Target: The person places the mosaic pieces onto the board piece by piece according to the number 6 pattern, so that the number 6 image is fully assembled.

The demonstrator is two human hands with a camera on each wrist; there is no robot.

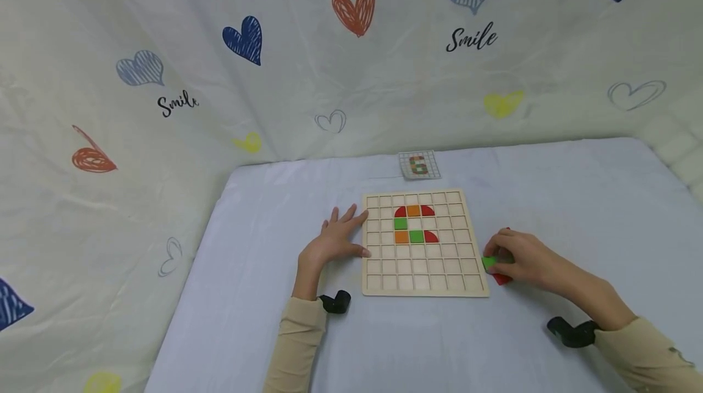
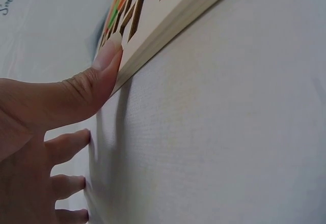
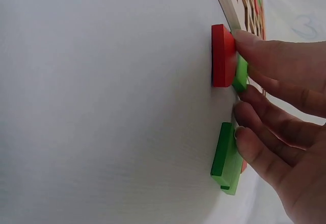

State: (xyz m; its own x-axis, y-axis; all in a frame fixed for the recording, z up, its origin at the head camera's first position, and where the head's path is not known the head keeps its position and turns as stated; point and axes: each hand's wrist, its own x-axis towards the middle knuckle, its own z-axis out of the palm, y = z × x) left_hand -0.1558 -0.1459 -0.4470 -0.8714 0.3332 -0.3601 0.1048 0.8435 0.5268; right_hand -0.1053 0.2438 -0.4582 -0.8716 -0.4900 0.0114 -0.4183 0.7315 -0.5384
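Note:
A wooden grid board [image 1: 384,286] lies on the table. Red quarter-round, orange square and green square tiles fill some of its upper-middle cells. Spread and nearly straight, the fingers of my left hand [image 1: 337,240] meet the board's left edge; the thumb [image 2: 104,66] touches its rim. Beside the right edge, my right hand [image 1: 524,257] pinches a green tile [image 3: 241,73] between thumb and forefinger. A red tile [image 3: 223,56] lies against it by the thumb. Under the other fingertips are more green tiles [image 3: 227,155], with a bit of red or orange behind them, mostly hidden.
A small pattern card [image 1: 419,165] with a printed grid and coloured shape lies behind the board. White cloth [image 1: 263,216] covers the table. A curtain [image 1: 296,75] with printed hearts hangs at the back and left. Black wrist devices [image 1: 573,332] sit at both cuffs.

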